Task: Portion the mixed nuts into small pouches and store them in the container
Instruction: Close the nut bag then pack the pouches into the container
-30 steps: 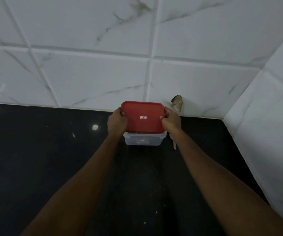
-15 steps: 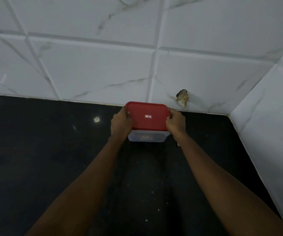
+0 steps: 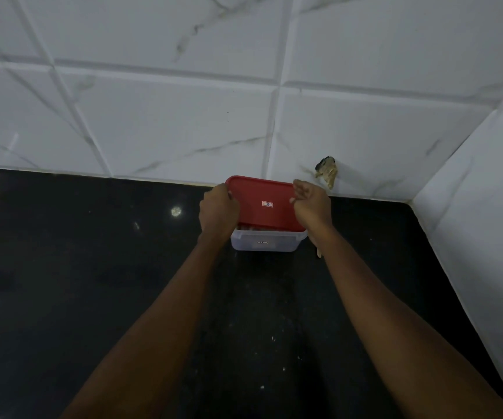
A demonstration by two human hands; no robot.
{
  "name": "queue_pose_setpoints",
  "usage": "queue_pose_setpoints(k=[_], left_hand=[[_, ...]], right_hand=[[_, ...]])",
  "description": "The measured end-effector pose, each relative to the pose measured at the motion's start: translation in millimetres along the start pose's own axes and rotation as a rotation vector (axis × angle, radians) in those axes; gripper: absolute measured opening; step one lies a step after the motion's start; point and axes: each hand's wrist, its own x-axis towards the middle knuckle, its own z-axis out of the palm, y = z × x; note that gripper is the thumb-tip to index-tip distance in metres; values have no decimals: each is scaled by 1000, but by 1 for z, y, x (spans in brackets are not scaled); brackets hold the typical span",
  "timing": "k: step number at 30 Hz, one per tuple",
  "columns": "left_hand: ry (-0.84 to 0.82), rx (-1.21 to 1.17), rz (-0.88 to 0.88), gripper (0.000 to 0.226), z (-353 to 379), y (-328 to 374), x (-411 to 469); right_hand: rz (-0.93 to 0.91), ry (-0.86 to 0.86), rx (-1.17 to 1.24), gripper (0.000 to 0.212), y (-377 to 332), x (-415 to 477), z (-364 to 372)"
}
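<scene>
Both hands, left and right, grip the flat red plastic lid, now tilted off the clear rectangular plastic container at the black counter's back edge; sealing looks unfinished.

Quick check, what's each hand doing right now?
Left hand: closed on the left edge of the red lid, over the clear container.
Right hand: closed on the lid's right edge.

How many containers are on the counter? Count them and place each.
1: a clear container with a red lid sits on the black counter by the tiled wall, left hand and right hand gripping its sides. None seems hidden.
</scene>
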Motion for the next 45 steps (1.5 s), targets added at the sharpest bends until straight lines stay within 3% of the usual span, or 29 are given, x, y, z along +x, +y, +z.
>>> queue_pose_setpoints(k=[8,16,23,27,33,37,39,41,45], left_hand=[[60,-211,-61,26,-4,-5,-1],[67,-115,-39,31,13,-5,-20],[-9,-160,-15,33,14,-18,-22],[-55,-45,62,34,13,-19,-17],[-77,119,92,34,16,-13,-17],[-145,143,102,30,15,-14,-12],[-199,253,113,40,19,-11,-9],[-239,373,140,55,22,-6,-6],[-296,435,178,57,23,-6,2]], right_hand=[[-32,40,-117,38,13,-7,1],[-62,61,-105,44,19,-9,-9],[-214,-33,-327,42,27,2,-5],[-325,-47,-512,49,32,8,1],[-297,-31,-540,56,40,14,2],[-313,-70,-690,48,37,18,1],[-380,-55,-810,44,38,19,1],[-374,-97,-826,53,42,20,2],[-366,-186,-802,58,46,25,1]])
